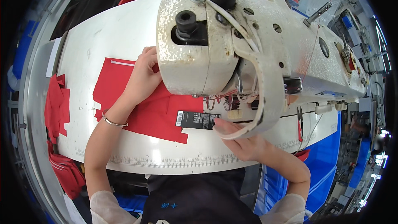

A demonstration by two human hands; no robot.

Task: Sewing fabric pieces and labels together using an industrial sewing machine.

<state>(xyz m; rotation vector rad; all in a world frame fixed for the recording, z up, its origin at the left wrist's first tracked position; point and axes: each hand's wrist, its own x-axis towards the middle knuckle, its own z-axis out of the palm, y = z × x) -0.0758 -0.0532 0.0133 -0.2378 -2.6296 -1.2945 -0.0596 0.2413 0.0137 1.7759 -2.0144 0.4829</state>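
Note:
A piece of red fabric (157,118) lies flat on the white sewing table, its right part running under the sewing machine head (182,58). My left hand (144,72) is over the fabric's far side, wrist bent. Its fingertips disappear behind the machine head, so their grip is hidden. A black label with white print (192,119) lies over the right edge of the fabric, near the needle area. Its right end is pinched between the thumb and fingers of my right hand (240,141), partly covered by the machine's curved pale guard (265,95).
More red fabric pieces (57,108) lie at the table's left edge, with others (66,174) hanging below. Red-handled thread snips (300,124) rest on the right. A ruler strip (166,159) runs along the near edge. Blue bins (323,157) stand at lower right.

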